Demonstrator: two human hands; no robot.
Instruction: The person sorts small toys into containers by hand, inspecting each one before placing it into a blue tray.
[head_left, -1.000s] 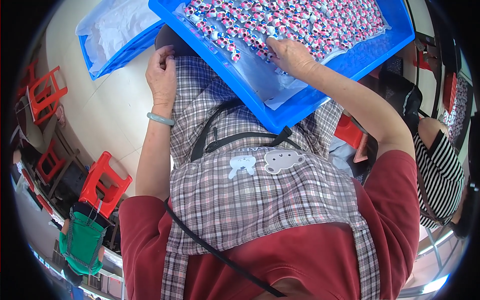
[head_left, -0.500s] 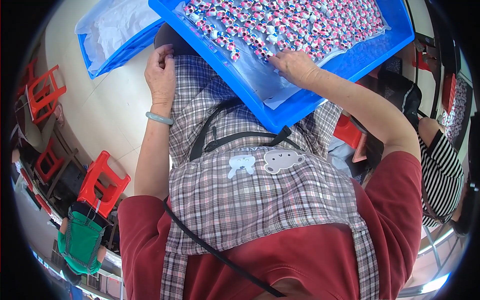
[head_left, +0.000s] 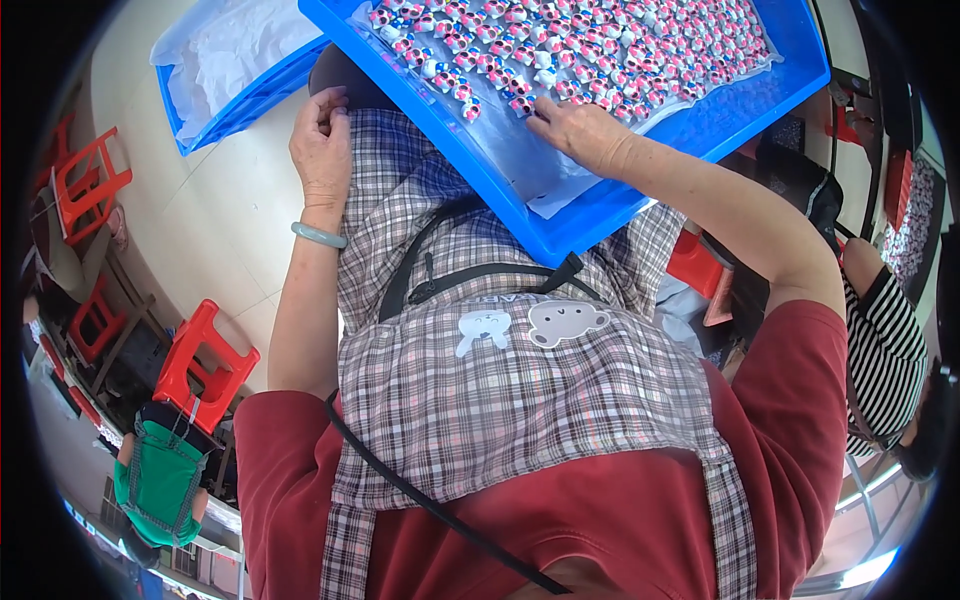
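Many small pink, white and blue figurines (head_left: 600, 55) lie crowded on the white liner of a blue plastic tray (head_left: 425, 125), which rests tilted across my lap. My right hand (head_left: 580, 133) reaches into the tray at the near edge of the figurines. Its fingers are bent together beside a figurine there; whether something is between the fingertips is hidden. My left hand (head_left: 322, 135) rests by my left knee, outside the tray. Its fingers are curled in loosely, with nothing showing in them. A pale bangle (head_left: 320, 236) circles that wrist.
A second blue tray (head_left: 240, 100) with a white liner stands at the far left. Red plastic stools (head_left: 205, 365) are on the left floor. A person in green (head_left: 160, 480) is at lower left, another in black-and-white stripes (head_left: 885, 350) at right.
My right hand has shifted slightly left and toward me along the figurines' edge, its fingers more drawn together. The left hand and the tray stay in place.
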